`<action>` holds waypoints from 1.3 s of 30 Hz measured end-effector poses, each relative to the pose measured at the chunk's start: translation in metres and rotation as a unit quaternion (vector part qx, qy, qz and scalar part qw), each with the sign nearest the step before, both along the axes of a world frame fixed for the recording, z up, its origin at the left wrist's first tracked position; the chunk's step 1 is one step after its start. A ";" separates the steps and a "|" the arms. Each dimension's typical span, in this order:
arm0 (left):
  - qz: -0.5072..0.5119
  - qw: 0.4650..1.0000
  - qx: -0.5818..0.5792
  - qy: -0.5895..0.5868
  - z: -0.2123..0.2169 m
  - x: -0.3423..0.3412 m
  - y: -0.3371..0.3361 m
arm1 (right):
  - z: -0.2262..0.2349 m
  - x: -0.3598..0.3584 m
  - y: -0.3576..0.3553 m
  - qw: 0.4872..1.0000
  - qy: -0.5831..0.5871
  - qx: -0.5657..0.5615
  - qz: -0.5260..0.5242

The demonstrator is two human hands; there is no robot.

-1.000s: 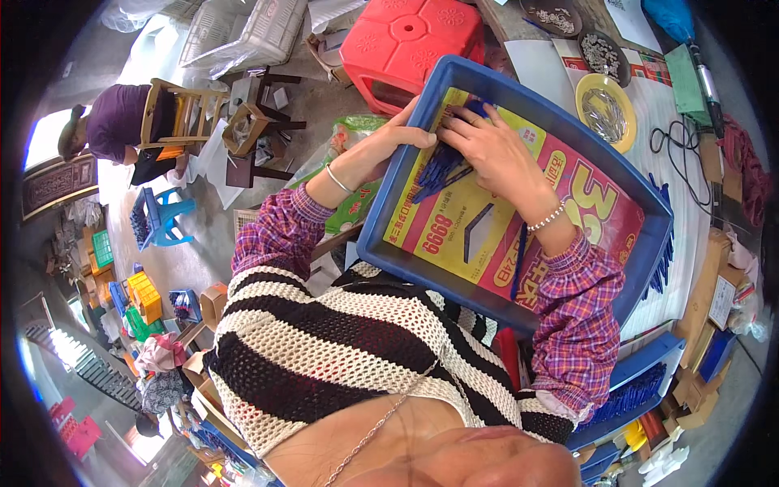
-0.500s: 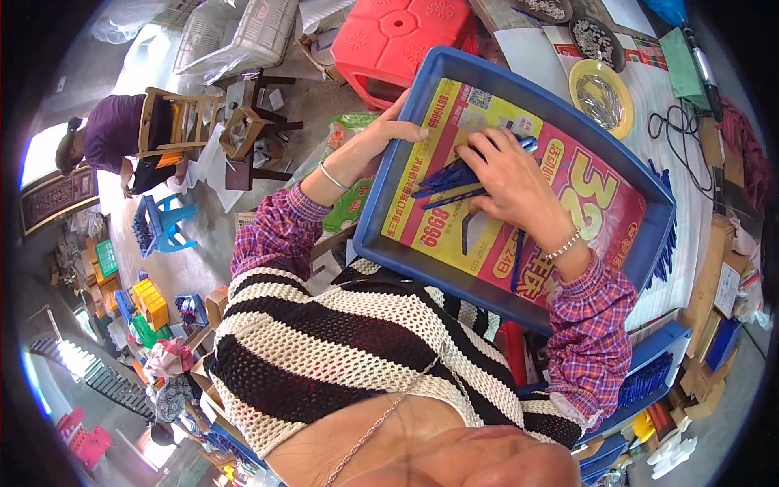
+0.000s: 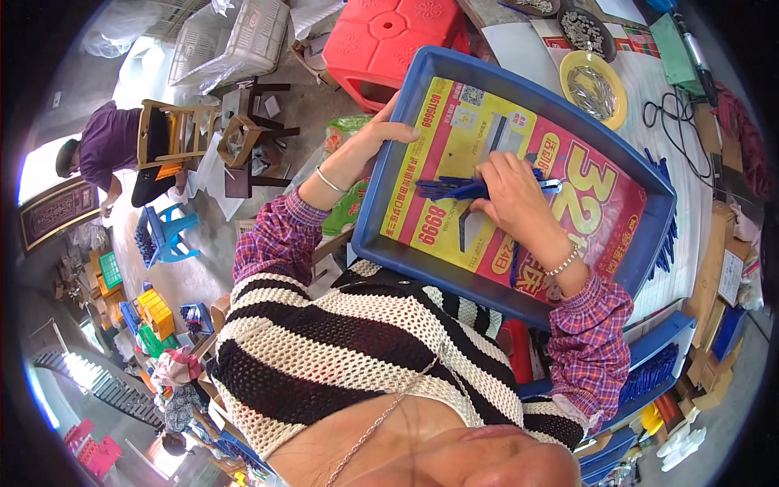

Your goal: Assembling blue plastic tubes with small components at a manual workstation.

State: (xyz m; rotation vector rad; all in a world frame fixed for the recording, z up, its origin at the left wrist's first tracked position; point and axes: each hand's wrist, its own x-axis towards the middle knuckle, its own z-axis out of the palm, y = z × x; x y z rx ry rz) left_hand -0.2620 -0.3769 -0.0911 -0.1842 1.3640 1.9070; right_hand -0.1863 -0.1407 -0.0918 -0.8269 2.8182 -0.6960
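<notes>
- Nearest the camera, the person's striped knit top [image 3: 341, 349] fills the 6 o'clock part of the view, with plaid sleeves running up to both hands.
- The right hand [image 3: 511, 195] lies inside the blue tray [image 3: 381, 211], fingers clenched on a bundle of dark blue strips [image 3: 450, 189] that points toward 9 o'clock; how many strips it holds is hard to tell.
- The bundle rests over the yellow and red printed sheet [image 3: 600, 203] lining the tray's bottom.
- The left hand [image 3: 369, 142] grasps the tray's rim at its 10 o'clock corner, thumb over the edge.
- More blue strips [image 3: 667, 235] lie just outside the tray's wall at 3 o'clock, on the table [image 3: 649, 89].
- Farther off, at 1 o'clock, a yellow dish [image 3: 596, 85] sits on the table.
- A red plastic stool [image 3: 389, 40] stands at 12 o'clock beyond the tray.
- At 9 o'clock, well apart, another person in purple [image 3: 105, 142] bends beside a wooden chair [image 3: 174, 134].
</notes>
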 end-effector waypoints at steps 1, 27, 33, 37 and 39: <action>0.005 1.000 0.009 -0.002 0.001 0.001 0.001 | -0.002 0.002 0.001 1.000 -0.025 -0.001 -0.007; -0.025 0.997 0.029 0.060 -0.006 0.002 -0.004 | 0.001 -0.004 0.003 0.990 -0.115 -0.071 -0.038; -0.033 0.996 0.043 0.077 -0.008 0.002 -0.004 | -0.004 -0.005 0.003 0.989 -0.116 -0.074 -0.052; -0.028 0.996 0.044 0.074 -0.008 0.002 -0.004 | -0.006 -0.003 0.002 0.990 -0.107 -0.072 -0.061; -0.027 0.996 0.049 0.073 -0.010 0.001 -0.002 | -0.004 0.000 0.000 0.989 -0.111 -0.069 -0.066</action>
